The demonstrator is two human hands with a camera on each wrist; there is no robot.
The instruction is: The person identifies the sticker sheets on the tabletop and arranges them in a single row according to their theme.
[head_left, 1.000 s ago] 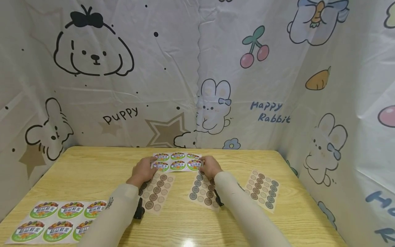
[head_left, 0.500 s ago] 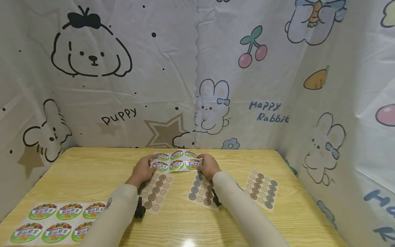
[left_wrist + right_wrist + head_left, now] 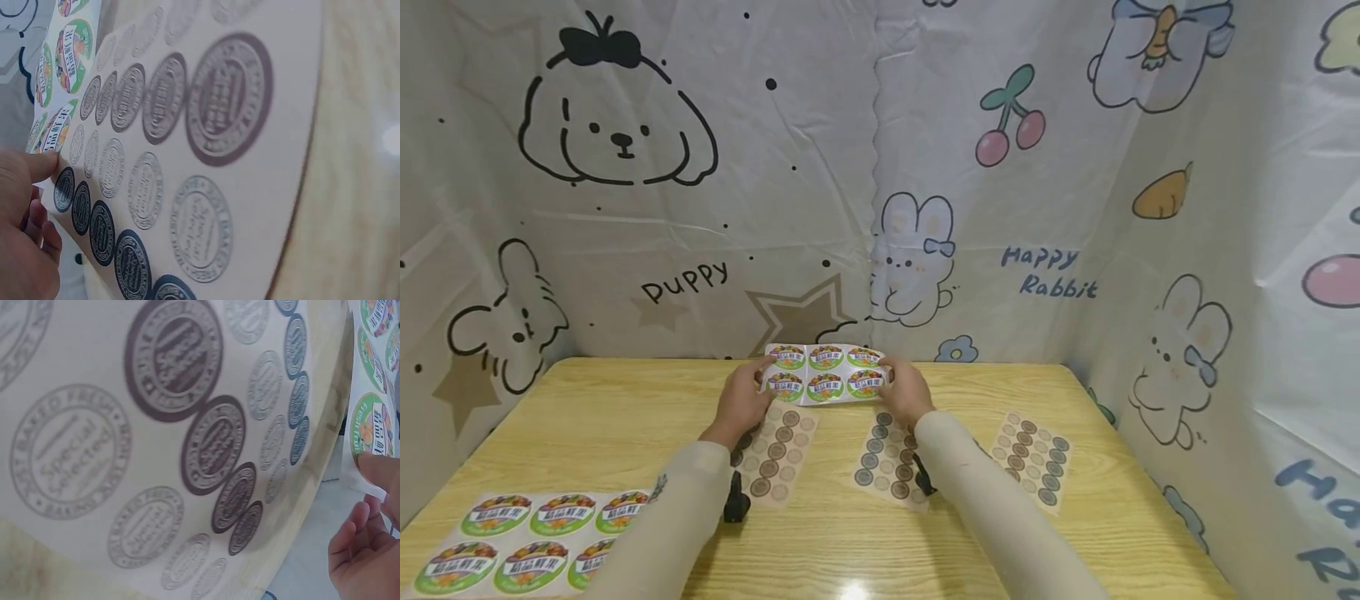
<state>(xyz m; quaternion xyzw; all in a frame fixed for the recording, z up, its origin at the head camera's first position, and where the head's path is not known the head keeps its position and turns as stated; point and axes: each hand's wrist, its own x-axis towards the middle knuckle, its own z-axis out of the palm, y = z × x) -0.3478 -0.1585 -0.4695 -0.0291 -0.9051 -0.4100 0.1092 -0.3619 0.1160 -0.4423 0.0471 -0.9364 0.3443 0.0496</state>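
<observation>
The wooden table fills the lower frame. At lower left a spare fruit-label sheet lies partly under my sleeve, presumably parked aside. The held fruit-label sheet tips up at the centre. Below and right, smaller round-sticker sheets, the left sheet, middle sheet and right sheet, lie apart, probably to avoid overlapping. My left hand and right hand pinch opposite ends, thumbs in front, likely to prevent sagging.
</observation>
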